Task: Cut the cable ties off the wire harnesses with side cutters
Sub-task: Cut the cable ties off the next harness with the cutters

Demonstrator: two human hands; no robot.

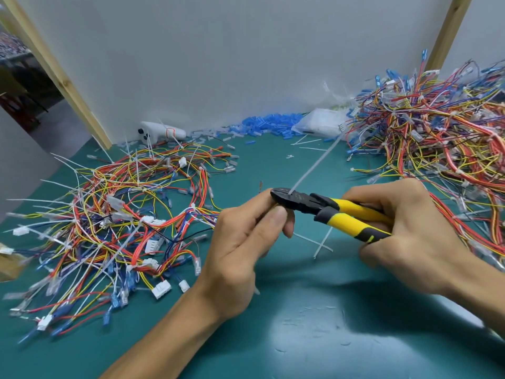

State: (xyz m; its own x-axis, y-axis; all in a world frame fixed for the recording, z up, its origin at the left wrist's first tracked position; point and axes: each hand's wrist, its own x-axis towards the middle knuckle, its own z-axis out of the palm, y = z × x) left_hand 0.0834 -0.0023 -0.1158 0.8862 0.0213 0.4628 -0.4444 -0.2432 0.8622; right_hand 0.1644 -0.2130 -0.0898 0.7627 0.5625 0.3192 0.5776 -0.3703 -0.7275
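My right hand (418, 228) grips the yellow and black handles of the side cutters (328, 212), whose black jaws point left over the green mat. A long white cable tie (314, 165) sticks up and to the right out of the jaws. My left hand (246, 242) is curled at the jaw tips, its fingers pinching something small there; what it holds is hidden behind the fingers. A heap of wire harnesses (123, 220) in red, yellow and blue lies to the left. A larger heap of harnesses (437, 138) fills the right side.
Cut white ties (322, 242) lie on the green mat (300, 324) below the cutters. Blue terminal sleeves (270, 124) are piled along the white back wall, beside a clear plastic bag (322, 123) and a white device (161, 134). Wooden posts stand left and right.
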